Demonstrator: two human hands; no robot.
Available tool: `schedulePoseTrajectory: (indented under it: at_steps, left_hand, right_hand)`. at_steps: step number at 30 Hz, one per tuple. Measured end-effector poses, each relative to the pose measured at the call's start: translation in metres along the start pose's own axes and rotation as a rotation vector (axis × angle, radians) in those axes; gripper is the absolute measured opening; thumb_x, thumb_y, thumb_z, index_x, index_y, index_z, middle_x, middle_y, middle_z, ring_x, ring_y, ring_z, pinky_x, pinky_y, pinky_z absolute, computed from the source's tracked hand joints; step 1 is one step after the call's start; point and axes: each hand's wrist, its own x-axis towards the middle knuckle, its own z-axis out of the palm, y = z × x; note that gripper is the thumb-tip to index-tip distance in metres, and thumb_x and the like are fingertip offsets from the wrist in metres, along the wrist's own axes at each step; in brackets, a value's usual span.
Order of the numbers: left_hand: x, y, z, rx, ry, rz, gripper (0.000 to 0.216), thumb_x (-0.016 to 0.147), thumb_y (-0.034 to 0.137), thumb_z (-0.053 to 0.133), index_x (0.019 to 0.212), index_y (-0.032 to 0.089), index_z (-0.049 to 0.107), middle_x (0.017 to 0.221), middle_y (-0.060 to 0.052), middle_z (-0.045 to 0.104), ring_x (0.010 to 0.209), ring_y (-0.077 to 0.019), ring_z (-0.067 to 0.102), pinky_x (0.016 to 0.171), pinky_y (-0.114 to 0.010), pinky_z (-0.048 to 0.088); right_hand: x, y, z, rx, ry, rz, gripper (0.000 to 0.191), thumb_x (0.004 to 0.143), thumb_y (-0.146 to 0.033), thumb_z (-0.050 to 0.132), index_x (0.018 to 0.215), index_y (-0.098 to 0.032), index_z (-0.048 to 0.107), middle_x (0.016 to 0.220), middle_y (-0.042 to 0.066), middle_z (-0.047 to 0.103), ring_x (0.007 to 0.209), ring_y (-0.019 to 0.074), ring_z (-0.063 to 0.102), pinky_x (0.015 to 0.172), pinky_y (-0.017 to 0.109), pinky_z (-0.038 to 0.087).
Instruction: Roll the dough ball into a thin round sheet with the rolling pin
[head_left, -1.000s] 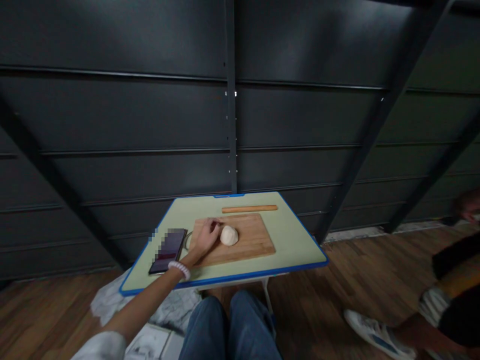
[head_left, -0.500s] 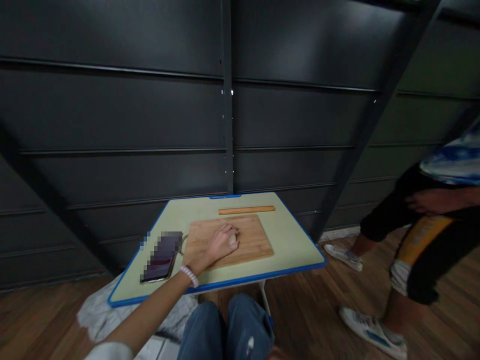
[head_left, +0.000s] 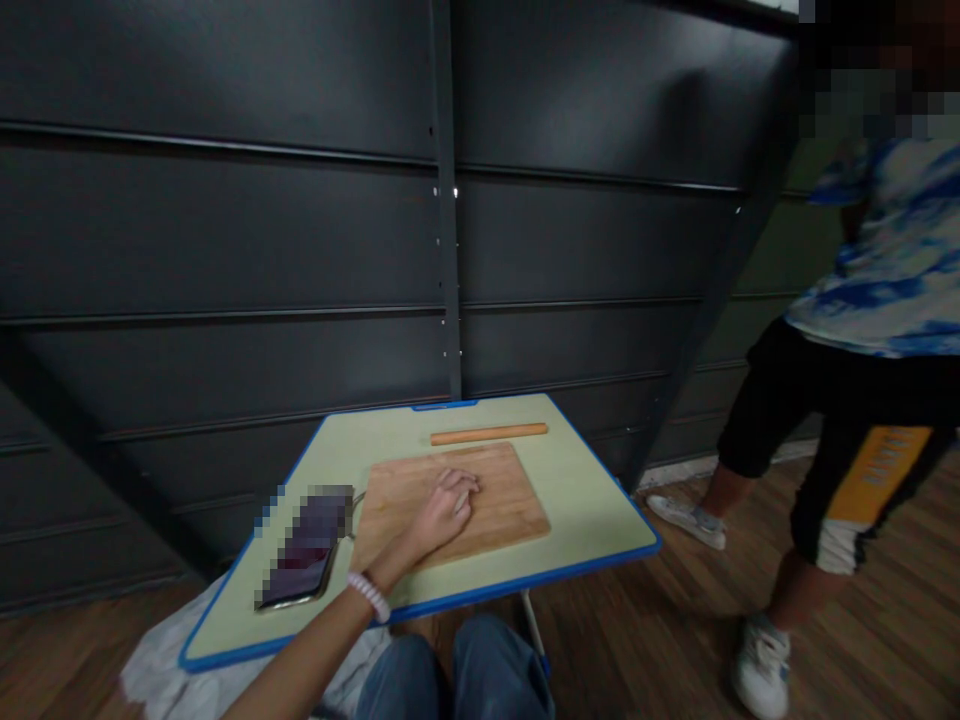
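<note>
My left hand (head_left: 444,510) rests over the wooden cutting board (head_left: 514,500), its fingers curled round a small pale lump of dough (head_left: 462,499). Only a sliver of the lump shows between thumb and fingers. A plain wooden rolling pin (head_left: 489,434) lies behind the board, apart from my hand. My right hand is out of sight.
The board lies on a small pale table (head_left: 592,500) with a blue rim. At the table's left is a phone (head_left: 304,560), partly blurred out, with a cable. A dark panelled wall (head_left: 337,240) stands behind. A person (head_left: 847,400) is at the right.
My left hand stays on the board and its fingers now cover more of the dough. The view has shifted slightly. The person at the right has moved and stands more upright.
</note>
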Motion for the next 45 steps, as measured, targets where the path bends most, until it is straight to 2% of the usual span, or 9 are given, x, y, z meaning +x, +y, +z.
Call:
schedulePoseTrajectory:
  at_steps: [6, 12, 16, 21, 26, 32, 36, 40, 45]
  left_hand:
    - [0.000, -0.006, 0.003, -0.007, -0.004, -0.027, 0.026, 0.079, 0.011, 0.043, 0.097, 0.021, 0.058, 0.103, -0.006, 0.063, 0.099, -0.0183, 0.055, 0.096, -0.037, 0.042]
    - [0.008, 0.000, -0.001, 0.022, -0.066, -0.080, 0.012, 0.077, 0.033, 0.062, 0.079, 0.021, 0.059, 0.089, -0.004, 0.064, 0.087, -0.0199, 0.057, 0.084, -0.036, 0.044]
    - [0.014, 0.003, 0.000, -0.012, -0.029, -0.134, 0.018, 0.079, 0.033, 0.059, 0.067, 0.021, 0.056, 0.075, -0.002, 0.063, 0.076, -0.0168, 0.057, 0.077, -0.032, 0.043]
    - [0.019, -0.001, 0.005, -0.005, -0.011, -0.167, 0.024, 0.078, 0.034, 0.059, 0.059, 0.021, 0.051, 0.066, -0.001, 0.060, 0.069, -0.0162, 0.055, 0.074, -0.032, 0.043]
    - [0.020, 0.000, -0.006, -0.091, -0.098, -0.163, 0.025, 0.080, 0.040, 0.057, 0.065, 0.020, 0.054, 0.071, -0.001, 0.060, 0.071, -0.0158, 0.054, 0.074, -0.031, 0.043]
    - [0.019, -0.011, -0.019, -0.479, -0.169, -0.264, 0.036, 0.089, 0.046, 0.040, 0.091, 0.020, 0.065, 0.098, -0.008, 0.067, 0.089, -0.0172, 0.060, 0.086, -0.030, 0.045]
    - [0.028, -0.022, -0.022, -0.604, -0.263, -0.329, 0.041, 0.086, 0.050, 0.045, 0.086, 0.015, 0.068, 0.092, -0.009, 0.070, 0.080, -0.0186, 0.062, 0.075, -0.030, 0.048]
    - [0.049, -0.022, -0.023, -0.432, -0.319, -0.324, 0.037, 0.085, 0.046, 0.046, 0.081, 0.016, 0.065, 0.080, -0.007, 0.068, 0.071, -0.0172, 0.059, 0.069, -0.029, 0.048]
    - [0.074, -0.012, -0.011, 0.087, -0.210, -0.192, 0.032, 0.091, 0.033, 0.035, 0.087, 0.017, 0.061, 0.095, -0.008, 0.062, 0.091, -0.0200, 0.055, 0.089, -0.036, 0.043]
  right_hand:
    - [0.050, 0.004, -0.056, -0.048, -0.499, -0.048, 0.016, 0.084, -0.026, 0.056, 0.091, -0.023, 0.070, 0.068, -0.004, 0.063, 0.059, 0.0100, 0.058, 0.056, 0.021, 0.047]
    - [0.162, 0.009, -0.155, -0.377, 0.018, -0.182, 0.022, 0.086, -0.022, 0.047, 0.086, -0.015, 0.067, 0.081, 0.005, 0.068, 0.077, 0.0165, 0.062, 0.072, 0.029, 0.049]
    - [0.211, 0.020, -0.192, -0.919, 0.165, -0.106, 0.033, 0.086, -0.011, 0.042, 0.112, -0.013, 0.061, 0.114, 0.012, 0.064, 0.106, 0.0195, 0.057, 0.093, 0.032, 0.042]
    - [0.234, 0.026, -0.199, -1.465, -0.071, 0.078, 0.052, 0.084, -0.001, 0.037, 0.133, -0.016, 0.047, 0.133, 0.016, 0.052, 0.116, 0.0230, 0.054, 0.094, 0.036, 0.042]
    - [0.252, 0.028, -0.192, -1.522, -0.123, 0.145, 0.042, 0.086, -0.005, 0.041, 0.124, -0.014, 0.055, 0.118, 0.019, 0.062, 0.107, 0.0264, 0.060, 0.089, 0.040, 0.044]
    - [0.263, 0.018, -0.193, -1.561, -0.173, 0.213, 0.034, 0.077, -0.011, 0.056, 0.109, -0.007, 0.064, 0.108, 0.024, 0.065, 0.100, 0.0304, 0.064, 0.081, 0.040, 0.049]
    - [0.254, 0.009, -0.202, -1.550, -0.189, 0.138, 0.037, 0.080, -0.019, 0.053, 0.115, -0.011, 0.062, 0.109, 0.021, 0.066, 0.100, 0.0301, 0.064, 0.081, 0.038, 0.049]
    - [0.237, 0.000, -0.210, -1.520, -0.153, 0.061, 0.042, 0.082, -0.026, 0.049, 0.122, -0.015, 0.057, 0.109, 0.019, 0.066, 0.099, 0.0307, 0.064, 0.080, 0.039, 0.048]
    - [0.221, -0.005, -0.211, -1.331, -0.048, 0.130, 0.045, 0.079, -0.027, 0.052, 0.122, -0.015, 0.055, 0.112, 0.017, 0.065, 0.098, 0.0285, 0.064, 0.078, 0.033, 0.047]
